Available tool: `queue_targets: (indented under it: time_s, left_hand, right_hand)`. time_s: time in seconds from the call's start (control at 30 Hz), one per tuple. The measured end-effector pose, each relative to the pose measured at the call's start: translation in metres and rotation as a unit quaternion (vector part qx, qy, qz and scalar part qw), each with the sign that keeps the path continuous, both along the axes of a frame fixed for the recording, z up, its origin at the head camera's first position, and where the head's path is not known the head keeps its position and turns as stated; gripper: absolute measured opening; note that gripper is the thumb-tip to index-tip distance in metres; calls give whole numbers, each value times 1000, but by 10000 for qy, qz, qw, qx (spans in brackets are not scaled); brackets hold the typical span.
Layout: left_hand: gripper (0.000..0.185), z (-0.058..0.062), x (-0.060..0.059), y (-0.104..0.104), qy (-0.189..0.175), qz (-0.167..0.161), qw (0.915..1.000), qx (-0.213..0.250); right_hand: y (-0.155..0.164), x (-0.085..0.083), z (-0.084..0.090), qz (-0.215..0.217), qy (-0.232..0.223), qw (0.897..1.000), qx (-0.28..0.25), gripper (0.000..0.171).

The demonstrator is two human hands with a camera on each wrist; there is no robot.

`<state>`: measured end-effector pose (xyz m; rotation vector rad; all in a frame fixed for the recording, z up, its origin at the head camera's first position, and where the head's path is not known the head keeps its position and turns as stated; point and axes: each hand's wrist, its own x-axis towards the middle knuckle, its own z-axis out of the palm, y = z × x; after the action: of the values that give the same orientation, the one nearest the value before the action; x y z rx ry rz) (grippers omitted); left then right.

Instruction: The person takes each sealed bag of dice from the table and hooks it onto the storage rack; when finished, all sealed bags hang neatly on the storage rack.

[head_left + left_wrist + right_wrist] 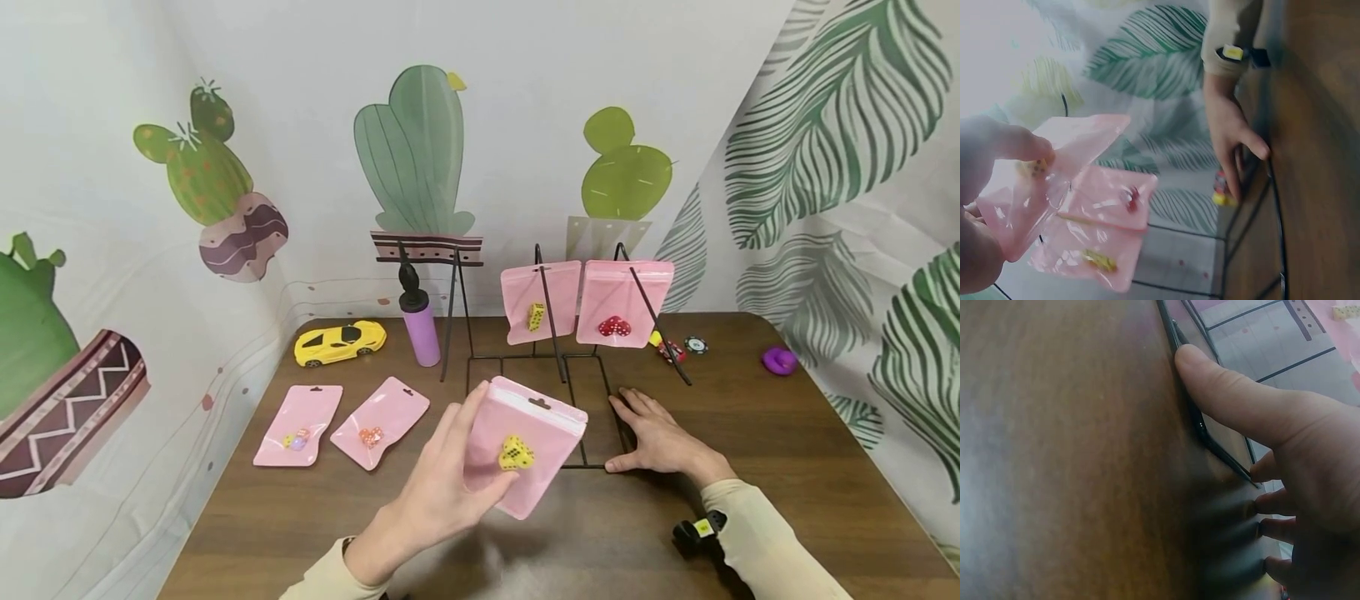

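My left hand [442,475] pinches a pink zip bag [551,442] with yellow dice [516,452] between thumb and fingers, held up in front of a black wire display rack [572,400]. Two bags hang from the rack's prongs: one with yellow dice [536,317], the other with red dice [614,326]. Down at the rack's right side, my right hand [660,437] lies with its fingers spread. The right wrist view shows its thumb [1229,390] against the base wire, and the other fingertips rest on the table beyond it.
Left of the rack lie two more pink bags, one with mixed dice [288,425] and one with orange dice [378,421]. Behind them are a yellow toy car [340,342] and a purple hand pump [422,329]. Poker chip [696,344] and purple duck [779,361] sit at right.
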<state>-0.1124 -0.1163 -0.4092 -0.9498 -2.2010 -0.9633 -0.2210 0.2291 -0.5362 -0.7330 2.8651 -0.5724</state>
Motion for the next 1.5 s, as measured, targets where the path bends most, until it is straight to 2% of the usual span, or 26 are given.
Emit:
queue_targets:
  time_s: [0.13, 0.43, 0.63, 1.03, 1.3, 1.5]
  left_hand:
    - [103, 10, 2, 10, 276, -203, 9992, 187]
    - [105, 14, -3, 25, 360, -55, 9987, 370]
    - [106, 14, -6, 28, 290, 39, 9987, 423]
    - [109, 14, -4, 31, 74, 277, 9989, 379]
    - [108, 9, -7, 34, 121, 408, 9983, 396]
    - [105, -3, -22, 40, 148, 568, 9966, 579]
  right_hand:
    - [0, 0, -1, -1, 63, 10000, -36, 114]
    - [1, -1, 0, -20, -16, 10000, -21, 116]
    - [1, -1, 1, -47, -37, 10000, 2, 116]
    - [-1, 0, 2, -13, -18, 10000, -49, 115]
    - [0, -1, 2, 4, 24, 10000, -34, 115]
    - [0, -2, 2, -2, -28, 10000, -7, 115]
